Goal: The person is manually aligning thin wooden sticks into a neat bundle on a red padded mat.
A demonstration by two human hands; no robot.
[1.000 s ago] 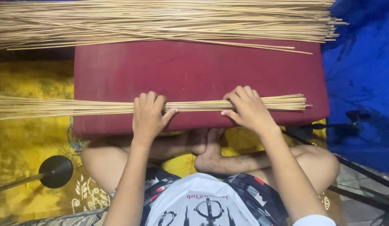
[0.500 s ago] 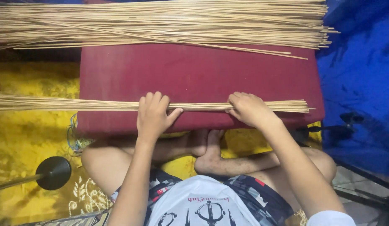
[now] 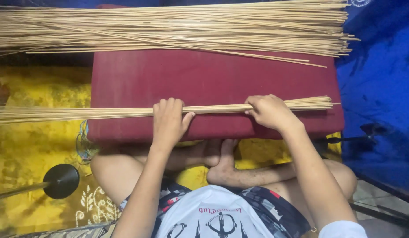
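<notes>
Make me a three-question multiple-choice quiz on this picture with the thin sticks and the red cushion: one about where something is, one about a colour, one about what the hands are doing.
1. Where does the big loose pile of sticks lie?
A. Along the far edge of the cushion
B. On the person's lap
C. On the blue cloth only

2. What colour is the cushion?
A. Green
B. Dark red
C. White

3. What are the two hands doing?
A. Both resting on the knees
B. One lifted in the air, one on the floor
C. Both pressed on the small bundle of sticks

Answers:
1 A, the pile spreads across the top of the frame, over the cushion's far side.
2 B, its surface is dark red between the two lots of sticks.
3 C, the left hand and right hand both lie on the bundle near the cushion's near edge.
</notes>
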